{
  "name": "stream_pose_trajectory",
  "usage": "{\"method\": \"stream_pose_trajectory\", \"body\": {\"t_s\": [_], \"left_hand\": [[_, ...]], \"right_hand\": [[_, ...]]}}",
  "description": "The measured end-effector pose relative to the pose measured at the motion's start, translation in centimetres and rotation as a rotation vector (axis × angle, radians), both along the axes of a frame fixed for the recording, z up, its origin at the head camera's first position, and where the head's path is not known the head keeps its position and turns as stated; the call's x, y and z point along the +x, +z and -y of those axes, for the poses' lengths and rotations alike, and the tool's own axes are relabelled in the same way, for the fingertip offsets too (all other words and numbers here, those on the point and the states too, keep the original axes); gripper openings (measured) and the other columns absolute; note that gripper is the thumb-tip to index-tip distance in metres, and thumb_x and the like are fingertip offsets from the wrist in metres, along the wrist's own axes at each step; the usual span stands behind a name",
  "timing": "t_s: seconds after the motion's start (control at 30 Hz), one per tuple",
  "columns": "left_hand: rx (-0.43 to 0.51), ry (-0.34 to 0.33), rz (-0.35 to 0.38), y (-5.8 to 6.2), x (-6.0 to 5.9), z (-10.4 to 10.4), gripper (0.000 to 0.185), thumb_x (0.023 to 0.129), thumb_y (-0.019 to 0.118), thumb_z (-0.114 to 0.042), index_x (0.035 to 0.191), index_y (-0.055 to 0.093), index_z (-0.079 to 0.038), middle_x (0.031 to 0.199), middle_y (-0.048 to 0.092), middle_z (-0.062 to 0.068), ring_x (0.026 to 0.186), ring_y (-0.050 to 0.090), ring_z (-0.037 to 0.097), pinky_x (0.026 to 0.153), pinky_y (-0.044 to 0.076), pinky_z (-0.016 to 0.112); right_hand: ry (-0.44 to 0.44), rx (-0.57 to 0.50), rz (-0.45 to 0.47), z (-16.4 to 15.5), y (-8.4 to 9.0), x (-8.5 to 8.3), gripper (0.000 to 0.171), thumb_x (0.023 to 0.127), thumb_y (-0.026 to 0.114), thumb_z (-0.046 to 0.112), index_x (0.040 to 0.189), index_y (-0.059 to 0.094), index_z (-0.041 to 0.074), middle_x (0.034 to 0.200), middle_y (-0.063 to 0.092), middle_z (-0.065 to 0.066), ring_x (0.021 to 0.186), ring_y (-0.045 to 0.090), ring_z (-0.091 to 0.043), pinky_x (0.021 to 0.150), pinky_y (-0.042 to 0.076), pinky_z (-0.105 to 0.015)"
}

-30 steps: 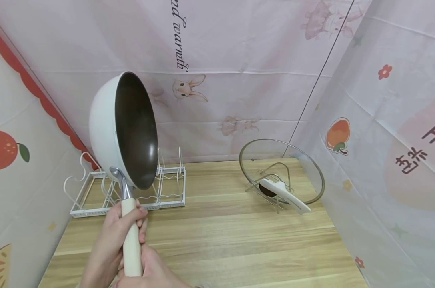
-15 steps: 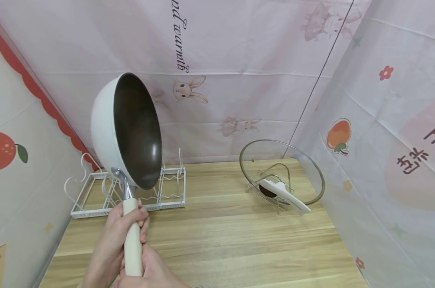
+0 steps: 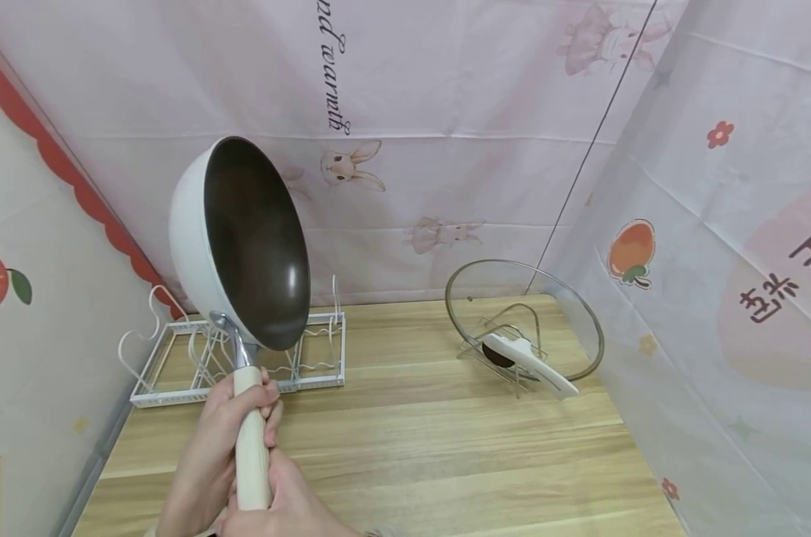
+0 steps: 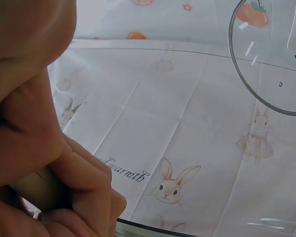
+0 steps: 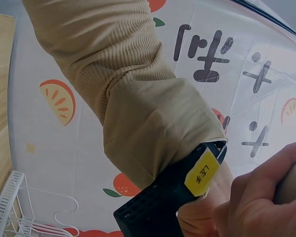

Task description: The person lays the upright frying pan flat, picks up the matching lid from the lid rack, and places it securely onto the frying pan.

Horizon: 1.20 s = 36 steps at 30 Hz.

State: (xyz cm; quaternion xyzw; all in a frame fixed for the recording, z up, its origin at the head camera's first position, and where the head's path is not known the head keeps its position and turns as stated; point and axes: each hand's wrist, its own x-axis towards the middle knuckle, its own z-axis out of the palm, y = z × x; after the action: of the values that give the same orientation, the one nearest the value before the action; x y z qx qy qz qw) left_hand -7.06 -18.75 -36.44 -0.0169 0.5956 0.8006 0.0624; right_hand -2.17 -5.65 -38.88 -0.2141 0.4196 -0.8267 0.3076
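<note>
A deep pan (image 3: 254,246), white outside and dark brown inside, is held up tilted on its side above the left of the tabletop. Its cream handle (image 3: 250,455) points down toward me. My left hand (image 3: 218,425) grips the handle near the metal neck, thumb across it. Lower down, my right hand (image 3: 278,500) holds the handle's end. Curled fingers (image 4: 84,182) show around the handle in the left wrist view. At the right wrist view's lower right corner, fingers wrap the handle end (image 5: 293,185).
Behind the pan, a white wire rack (image 3: 321,384) with upright dividers stands on the wooden tabletop (image 3: 446,447). To the right, a glass lid (image 3: 583,321) with a white handle leans on a small wire stand (image 3: 536,321). Printed sheets (image 3: 446,89) line the back and sides.
The pan has turned slightly so its dark inside faces me more, and its rim has swung to the right. Both hands keep their hold and have shifted a little right with the handle.
</note>
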Motion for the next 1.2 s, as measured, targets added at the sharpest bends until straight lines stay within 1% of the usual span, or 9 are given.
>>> {"method": "stream_pose_trajectory", "body": {"t_s": [0.2, 0.27, 0.4, 0.53, 0.7, 0.77, 0.87, 1.0, 1.2], "left_hand": [[-0.019, -0.018, 0.007, -0.04, -0.29, 0.09, 0.008, 0.098, 0.054, -0.004, 0.094, 0.047, -0.007, 0.063, 0.053, 0.000, 0.051, 0.053, 0.011, 0.047, 0.049, 0.020], [-0.010, -0.034, -0.002, -0.10, -0.43, 0.16, 0.008, 0.098, 0.054, -0.004, 0.094, 0.048, -0.006, 0.066, 0.056, 0.000, 0.053, 0.055, 0.011, 0.049, 0.052, 0.022], [0.056, -0.099, -0.050, -0.26, -0.76, 0.39, 0.004, 0.101, 0.051, -0.003, 0.097, 0.051, -0.003, 0.078, 0.063, 0.002, 0.061, 0.062, 0.012, 0.055, 0.058, 0.026], [0.084, -0.144, -0.083, -0.27, -0.93, 0.69, 0.010, 0.103, 0.046, -0.005, 0.102, 0.054, 0.001, 0.088, 0.068, 0.008, 0.071, 0.068, 0.017, 0.065, 0.062, 0.032], [0.078, -0.156, -0.059, -0.13, -0.95, 0.85, 0.020, 0.106, 0.043, -0.010, 0.106, 0.057, 0.004, 0.090, 0.070, 0.010, 0.075, 0.070, 0.022, 0.072, 0.062, 0.038], [0.103, -0.167, -0.047, -0.17, -0.93, 0.87, 0.021, 0.106, 0.042, -0.010, 0.105, 0.060, 0.002, 0.089, 0.070, 0.008, 0.073, 0.069, 0.020, 0.070, 0.062, 0.036], [0.147, -0.177, -0.025, -0.27, -0.79, 0.94, 0.018, 0.105, 0.043, -0.009, 0.104, 0.060, -0.004, 0.087, 0.067, 0.003, 0.067, 0.063, 0.015, 0.062, 0.059, 0.028], [0.153, -0.149, 0.031, -0.02, -0.58, 0.82, 0.016, 0.104, 0.046, -0.011, 0.098, 0.061, -0.008, 0.083, 0.061, -0.001, 0.061, 0.055, 0.008, 0.053, 0.053, 0.021], [0.162, -0.120, 0.034, 0.06, -0.46, 0.46, 0.016, 0.104, 0.045, -0.009, 0.092, 0.056, -0.009, 0.075, 0.054, -0.002, 0.057, 0.052, 0.007, 0.049, 0.051, 0.019]], "right_hand": [[-0.035, 0.024, -0.008, -0.17, -0.06, 0.03, 0.037, 0.078, 0.058, -0.007, 0.109, 0.051, 0.013, 0.070, 0.056, 0.007, 0.058, 0.051, 0.002, 0.055, 0.043, -0.009], [-0.040, 0.022, -0.017, -0.16, -0.15, 0.02, 0.037, 0.078, 0.058, -0.006, 0.109, 0.051, 0.013, 0.070, 0.055, 0.008, 0.057, 0.051, 0.002, 0.054, 0.043, -0.010], [-0.066, 0.028, -0.047, -0.09, -0.37, -0.10, 0.038, 0.078, 0.058, -0.006, 0.111, 0.051, 0.013, 0.069, 0.053, 0.008, 0.058, 0.049, 0.002, 0.055, 0.042, -0.009], [-0.080, 0.040, -0.061, -0.19, -0.42, -0.14, 0.041, 0.079, 0.059, -0.005, 0.113, 0.051, 0.015, 0.068, 0.053, 0.008, 0.058, 0.049, 0.003, 0.056, 0.042, -0.009], [-0.079, 0.056, -0.061, -0.35, -0.47, -0.09, 0.041, 0.078, 0.059, -0.003, 0.112, 0.052, 0.018, 0.068, 0.053, 0.010, 0.057, 0.049, 0.004, 0.054, 0.041, -0.008], [-0.079, 0.047, -0.063, -0.37, -0.52, -0.06, 0.040, 0.078, 0.059, -0.004, 0.111, 0.052, 0.017, 0.067, 0.052, 0.009, 0.057, 0.049, 0.004, 0.053, 0.041, -0.008], [-0.072, 0.019, -0.052, -0.40, -0.59, 0.10, 0.043, 0.078, 0.059, -0.005, 0.116, 0.050, 0.014, 0.068, 0.052, 0.008, 0.057, 0.049, 0.003, 0.053, 0.042, -0.009], [-0.066, -0.007, -0.030, -0.36, -0.57, 0.28, 0.050, 0.079, 0.058, -0.005, 0.123, 0.048, 0.014, 0.068, 0.052, 0.009, 0.056, 0.049, 0.002, 0.052, 0.043, -0.010], [-0.054, -0.013, -0.019, -0.32, -0.48, 0.32, 0.050, 0.079, 0.057, -0.004, 0.123, 0.048, 0.016, 0.070, 0.053, 0.009, 0.056, 0.050, 0.002, 0.053, 0.043, -0.009]]}}
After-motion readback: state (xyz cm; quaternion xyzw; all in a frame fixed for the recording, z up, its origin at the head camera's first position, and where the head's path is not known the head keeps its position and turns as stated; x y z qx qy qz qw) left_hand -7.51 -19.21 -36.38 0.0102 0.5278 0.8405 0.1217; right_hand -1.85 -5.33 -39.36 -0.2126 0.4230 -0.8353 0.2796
